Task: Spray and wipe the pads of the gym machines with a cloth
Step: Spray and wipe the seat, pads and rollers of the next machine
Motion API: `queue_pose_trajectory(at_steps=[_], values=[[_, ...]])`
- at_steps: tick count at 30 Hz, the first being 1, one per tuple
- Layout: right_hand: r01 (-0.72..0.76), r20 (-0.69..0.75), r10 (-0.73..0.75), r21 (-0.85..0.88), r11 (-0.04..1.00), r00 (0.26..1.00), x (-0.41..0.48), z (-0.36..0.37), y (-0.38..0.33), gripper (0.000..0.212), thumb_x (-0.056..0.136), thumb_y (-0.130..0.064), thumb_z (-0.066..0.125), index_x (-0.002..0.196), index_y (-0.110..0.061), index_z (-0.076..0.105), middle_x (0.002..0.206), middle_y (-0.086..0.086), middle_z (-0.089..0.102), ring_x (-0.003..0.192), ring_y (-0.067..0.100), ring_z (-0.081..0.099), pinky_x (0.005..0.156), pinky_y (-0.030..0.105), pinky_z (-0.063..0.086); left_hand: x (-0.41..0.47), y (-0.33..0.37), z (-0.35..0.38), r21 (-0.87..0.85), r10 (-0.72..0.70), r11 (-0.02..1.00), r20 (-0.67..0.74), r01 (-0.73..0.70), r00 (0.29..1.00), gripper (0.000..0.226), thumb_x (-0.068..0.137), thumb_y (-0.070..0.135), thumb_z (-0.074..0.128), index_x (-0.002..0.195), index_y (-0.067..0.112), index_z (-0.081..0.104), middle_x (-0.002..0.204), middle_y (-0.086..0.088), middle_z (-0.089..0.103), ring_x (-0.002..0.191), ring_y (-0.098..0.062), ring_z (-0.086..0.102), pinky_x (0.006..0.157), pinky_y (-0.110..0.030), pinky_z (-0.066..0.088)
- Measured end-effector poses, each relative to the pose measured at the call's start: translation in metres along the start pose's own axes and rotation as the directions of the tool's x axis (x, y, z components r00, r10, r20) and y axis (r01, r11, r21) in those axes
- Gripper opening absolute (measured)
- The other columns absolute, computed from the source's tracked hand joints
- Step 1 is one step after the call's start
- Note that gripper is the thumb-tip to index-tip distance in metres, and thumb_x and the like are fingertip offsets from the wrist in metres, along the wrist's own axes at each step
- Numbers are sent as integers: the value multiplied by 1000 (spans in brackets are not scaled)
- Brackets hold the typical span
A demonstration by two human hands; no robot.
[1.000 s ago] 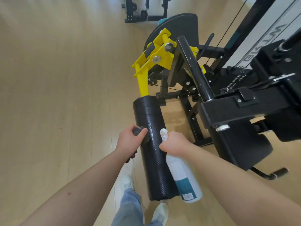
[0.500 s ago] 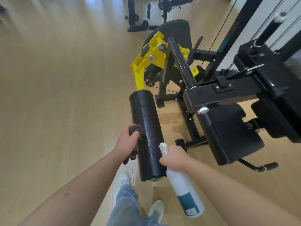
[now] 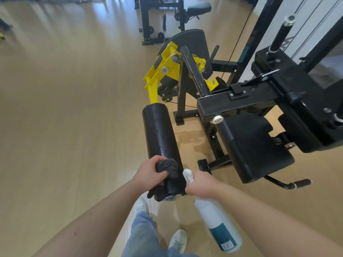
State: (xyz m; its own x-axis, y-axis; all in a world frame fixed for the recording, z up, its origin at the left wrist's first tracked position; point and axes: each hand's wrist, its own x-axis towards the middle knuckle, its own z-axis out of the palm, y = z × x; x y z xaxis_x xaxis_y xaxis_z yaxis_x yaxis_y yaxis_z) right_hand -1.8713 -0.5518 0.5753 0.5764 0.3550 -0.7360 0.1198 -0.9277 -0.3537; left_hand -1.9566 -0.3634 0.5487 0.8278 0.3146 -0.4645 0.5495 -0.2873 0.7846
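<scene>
A long black roller pad [image 3: 159,134] runs from the yellow lever arm [image 3: 157,76] toward me, its surface wet with droplets. My left hand [image 3: 148,170] grips a bunched dark grey cloth [image 3: 168,166] and presses it on the pad's near end. My right hand [image 3: 201,182] holds a white spray bottle [image 3: 217,221] by its neck just right of that end, with the white nozzle [image 3: 187,174] pointing at the pad. The bottle hangs down with a teal label. A flat black seat pad [image 3: 250,145] sits to the right.
The black machine frame [image 3: 241,102] and a handle [image 3: 289,184] jut out on the right. Another black machine [image 3: 159,21] stands farther back. Wet patches mark the wooden floor [image 3: 191,141] under the frame. My legs and white shoes [image 3: 141,204] are below the pad's end.
My left hand slid the cloth along the roller toward its near end. My right hand with the bottle stayed beside the roller. My view drew back, showing more of the room.
</scene>
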Motion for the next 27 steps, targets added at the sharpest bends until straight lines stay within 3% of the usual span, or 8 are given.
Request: queue_pose_trajectory(at_steps=[3, 8, 12, 15, 17, 21, 23, 27], values=[[-2, -4, 2, 12, 1000, 1000, 0, 0, 5, 20, 85, -22, 63, 101, -11, 59, 89, 5, 57, 85, 20, 62, 76, 33, 52, 2, 1, 5, 296, 133, 951, -116, -93, 984, 22, 87, 19, 65, 100, 35, 61, 99, 13, 62, 89, -12, 62, 68, -20, 47], [1, 12, -1, 3, 1000, 1000, 1, 1, 10, 25, 85, -22, 63, 106, -9, 63, 92, 7, 61, 95, 25, 68, 81, 35, 55, 2, 17, 1, 693, 191, 719, -109, -63, 975, 6, 86, 31, 53, 86, 31, 58, 93, 8, 54, 84, -17, 56, 61, -29, 38], [16, 12, -16, 6, 1000, 1000, 3, 1, 12, 23, 86, -23, 66, 106, -13, 60, 100, 8, 64, 96, 24, 66, 88, 37, 57, 9, 13, 8, 682, 120, 724, 24, -104, 993, 9, 85, 29, 54, 92, 32, 58, 94, 8, 52, 92, -19, 58, 70, -31, 49], [36, 0, -36, 38, 999, 999, 4, 1, 14, 24, 88, -25, 67, 107, -21, 52, 96, 1, 60, 91, 17, 62, 88, 36, 56, 12, -4, 19, 489, 80, 858, 182, -161, 980, 45, 85, 30, 62, 129, 32, 56, 116, 6, 52, 109, -18, 56, 93, -29, 49], [42, -5, -42, 56, 998, 999, 6, 1, 16, 26, 89, -26, 67, 110, -23, 51, 97, -1, 60, 90, 16, 62, 87, 35, 57, 11, -13, 26, 427, 117, 876, 262, -224, 958, 64, 87, 33, 65, 147, 30, 45, 127, 4, 52, 116, -17, 53, 98, -25, 44], [50, -4, -50, 66, 997, 999, 7, -1, 17, 25, 90, -26, 66, 110, -23, 51, 95, -1, 59, 88, 16, 61, 86, 34, 57, 16, -34, 30, 602, 381, 702, 134, -381, 915, 50, 93, 36, 60, 143, 35, 53, 138, 12, 59, 127, -19, 47, 108, -36, 42], [53, -3, -53, 71, 996, 999, 8, -1, 16, 25, 90, -25, 67, 109, -24, 51, 94, -2, 58, 86, 15, 60, 82, 31, 56, 18, -38, 35, 652, 375, 670, 115, -355, 920, 46, 98, 39, 58, 143, 37, 53, 148, 9, 50, 132, -22, 44, 111, -38, 41], [72, -5, -72, 81, 994, 997, 9, -1, 17, 22, 90, -24, 67, 106, -23, 53, 92, -1, 59, 83, 12, 59, 76, 28, 53, 9, -49, 58, 742, 484, 516, 161, -429, 860, 37, 101, 39, 44, 135, 35, 57, 126, -3, 57, 102, -29, 56, 83, -40, 54]])
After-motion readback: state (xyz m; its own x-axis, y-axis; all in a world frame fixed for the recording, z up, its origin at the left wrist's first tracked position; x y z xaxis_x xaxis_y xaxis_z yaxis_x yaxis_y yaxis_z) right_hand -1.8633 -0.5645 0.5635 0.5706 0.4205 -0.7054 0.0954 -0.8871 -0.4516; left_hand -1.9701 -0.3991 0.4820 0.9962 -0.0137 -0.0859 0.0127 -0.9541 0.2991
